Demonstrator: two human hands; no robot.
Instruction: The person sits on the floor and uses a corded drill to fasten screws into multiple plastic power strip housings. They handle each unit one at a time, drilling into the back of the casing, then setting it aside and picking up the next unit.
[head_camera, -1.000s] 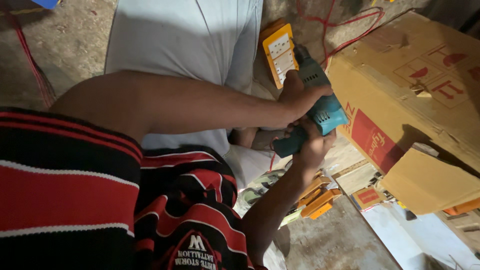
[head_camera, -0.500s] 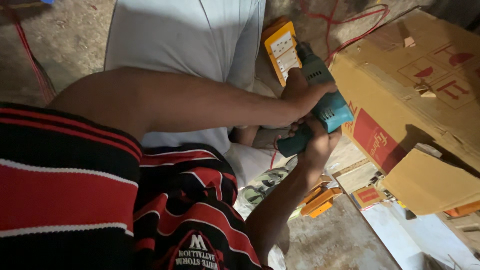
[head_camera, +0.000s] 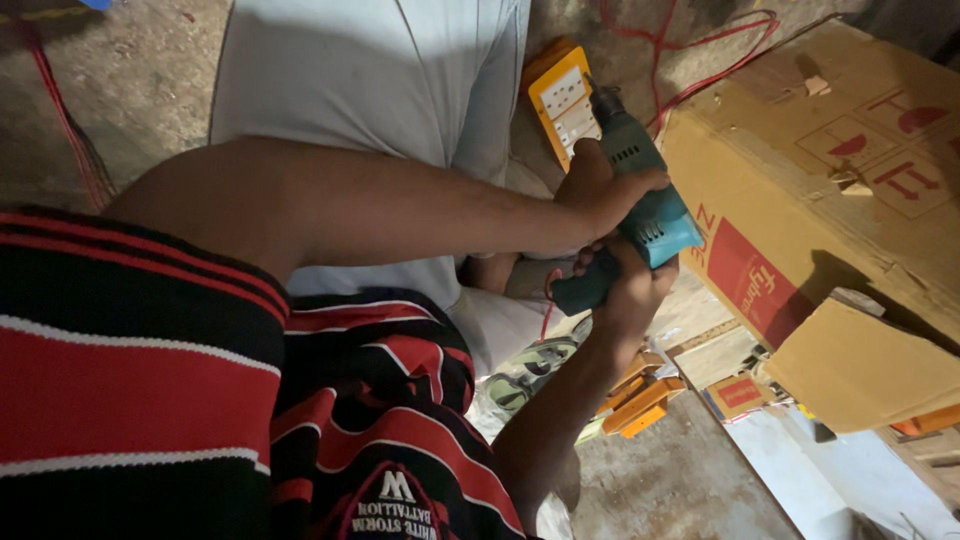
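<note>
My left hand (head_camera: 600, 190) is wrapped over the top of a teal electric drill (head_camera: 655, 220), and my left arm reaches across from the left. My right hand (head_camera: 628, 285) grips the drill's dark handle from below. The drill's front end points up towards a yellow-orange socket box (head_camera: 560, 100) and lies against the side of a big cardboard box (head_camera: 800, 170). The drill's tip is hidden behind my left hand.
A pale grey garment (head_camera: 370, 100) fills the upper middle. Red wires (head_camera: 700, 60) run over the concrete floor above the cardboard box. Orange tools (head_camera: 640, 400) and a small carton (head_camera: 740, 392) lie below the box. A thin red cord (head_camera: 70, 130) is at the left.
Both hands stay on the drill in nearly the same place. Only the view shifts slightly.
</note>
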